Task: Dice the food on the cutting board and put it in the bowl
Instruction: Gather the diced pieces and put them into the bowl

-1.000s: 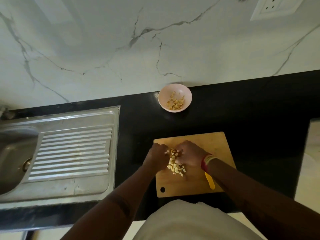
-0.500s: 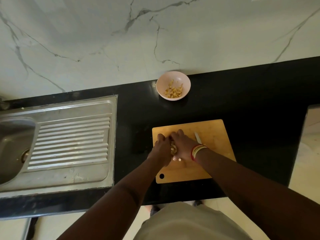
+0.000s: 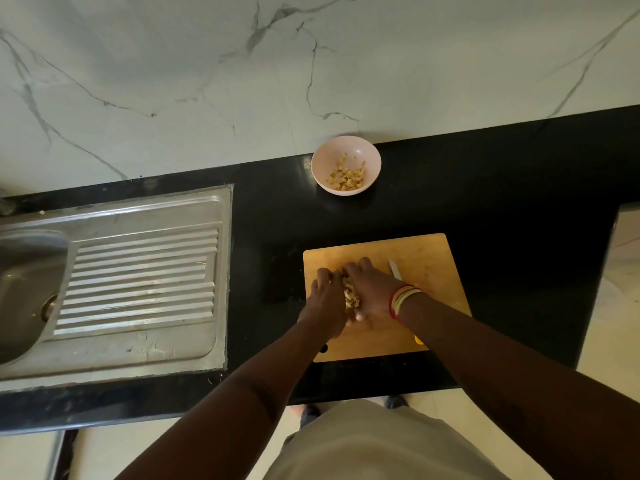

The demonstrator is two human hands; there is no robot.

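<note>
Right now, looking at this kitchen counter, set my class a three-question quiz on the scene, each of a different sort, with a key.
1. True or false: the pink bowl is empty.
2. What do the left hand and right hand gather between them?
3. The knife lies: A in the sink, B on the cutting board, C in the bowl.

Key: 1 false, it holds diced pieces; 2 a pile of diced food; 3 B.
</note>
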